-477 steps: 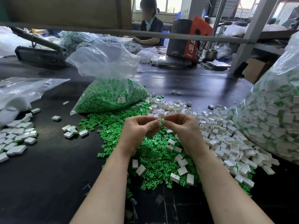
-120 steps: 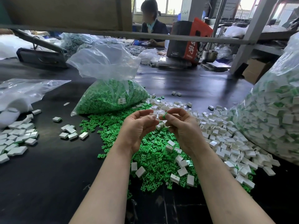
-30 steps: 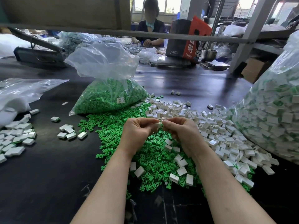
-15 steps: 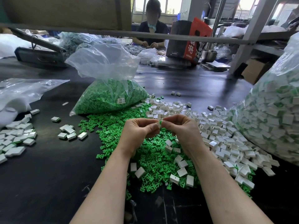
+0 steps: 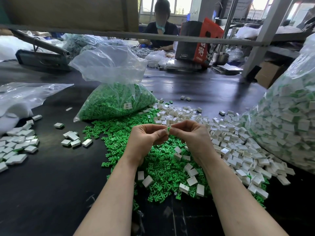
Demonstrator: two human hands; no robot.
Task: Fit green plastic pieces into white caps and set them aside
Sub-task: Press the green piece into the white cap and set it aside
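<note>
— Nearest us, our left hand (image 5: 146, 138) and right hand (image 5: 190, 135) meet fingertip to fingertip above the loose green pieces (image 5: 158, 166) on the dark worktop (image 5: 42, 184); what do we hold?

— The left pinches a white cap (image 5: 165, 130), the right pinches a green piece (image 5: 169, 129) against it; both hands are curled tight round their parts, neither slack.

— How do we seat it well?

— We'd judge it best to keep the cap still in the left and push with the right thumb straight along the cap's opening; if the piece cocks sideways it may jam, so we square it before pressing; a light, even push, then check it sits flush.

— Which way does it point?

— The green piece seems to run roughly left to right, its leading end towards the cap; so little of it shows between our fingers that we cannot tell its long axis for sure.

— And further out?

— The heap of empty white caps (image 5: 221, 133) lies just right of the hands; finished caps (image 5: 17, 145) lie well apart at the left, where this one should go; beyond stands the bag of green pieces (image 5: 115, 101), and at the far right a big bag of assembled caps (image 5: 289, 126).
</note>
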